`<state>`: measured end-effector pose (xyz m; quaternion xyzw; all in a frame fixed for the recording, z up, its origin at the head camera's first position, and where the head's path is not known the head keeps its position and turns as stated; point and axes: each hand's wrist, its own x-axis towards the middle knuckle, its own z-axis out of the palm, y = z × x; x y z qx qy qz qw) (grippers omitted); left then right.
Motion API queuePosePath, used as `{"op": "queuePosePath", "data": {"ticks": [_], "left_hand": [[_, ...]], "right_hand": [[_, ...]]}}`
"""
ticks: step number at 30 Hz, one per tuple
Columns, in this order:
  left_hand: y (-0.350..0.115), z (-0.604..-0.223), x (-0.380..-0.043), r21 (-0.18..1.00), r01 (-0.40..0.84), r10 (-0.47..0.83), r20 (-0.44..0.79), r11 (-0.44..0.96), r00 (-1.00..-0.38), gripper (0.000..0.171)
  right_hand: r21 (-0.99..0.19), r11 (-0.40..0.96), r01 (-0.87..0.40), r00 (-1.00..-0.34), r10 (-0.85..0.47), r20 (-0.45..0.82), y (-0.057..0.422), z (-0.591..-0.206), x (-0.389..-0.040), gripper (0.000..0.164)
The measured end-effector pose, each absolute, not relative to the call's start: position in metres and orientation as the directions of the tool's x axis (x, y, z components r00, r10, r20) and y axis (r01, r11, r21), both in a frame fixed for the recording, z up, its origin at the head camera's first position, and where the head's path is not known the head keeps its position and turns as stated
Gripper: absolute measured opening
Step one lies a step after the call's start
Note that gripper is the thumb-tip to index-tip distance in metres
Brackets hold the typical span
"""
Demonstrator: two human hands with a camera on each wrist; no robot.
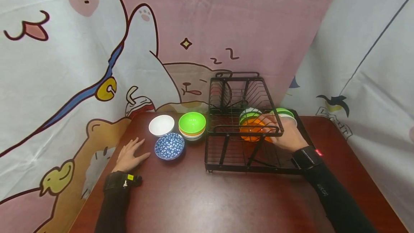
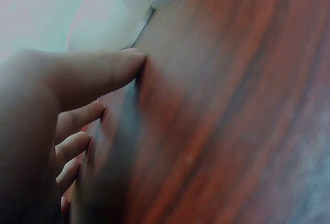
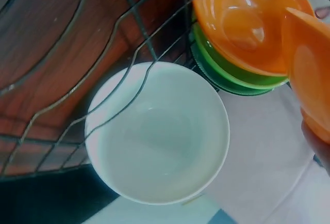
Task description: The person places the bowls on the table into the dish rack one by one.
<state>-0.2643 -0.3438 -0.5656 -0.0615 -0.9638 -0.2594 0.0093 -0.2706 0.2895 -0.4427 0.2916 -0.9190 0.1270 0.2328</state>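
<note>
My right hand [image 1: 286, 134] reaches into the lower tier of a black wire dish rack [image 1: 228, 168], pinching an orange bowl [image 3: 312, 74] that shows at the right edge of the right wrist view. Beside it, another orange bowl [image 3: 247, 20] leans against green bowls [image 3: 232, 77] in the rack. A white bowl [image 3: 160, 136] stands tilted behind the wires. My left hand [image 1: 127, 155] rests on the table, fingers spread, left of a blue-and-white patterned bowl [image 1: 169, 146]. In the left wrist view its thumb and fingertips touch the wood.
Left of the rack, a green bowl [image 1: 192, 122] tops a small stack, with a white bowl [image 1: 161, 125] next to it. The rack's upper tier [image 1: 244, 128] overhangs the right hand's work. Printed cloth [image 1: 258, 21] hangs behind the dark red table [image 1: 200, 204].
</note>
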Motion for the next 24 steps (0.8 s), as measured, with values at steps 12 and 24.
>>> {"op": "queuePosePath", "data": {"ticks": [12, 24], "left_hand": [[-0.342, -0.565, -0.264, 0.497, 0.135, 0.118, 0.065, 0.857, -0.991, 0.085], [-0.338, -0.563, -0.265, 0.493, 0.111, 0.112, 0.027, 0.863, -0.993, 0.086]], "right_hand": [[0.327, 0.538, -0.777, -0.377, -0.813, 0.444, 0.277, -0.447, -0.283, 0.037], [0.596, 0.379, -0.708, -0.404, -0.91, 0.098, 0.26, -0.453, -0.29, 0.048]]}}
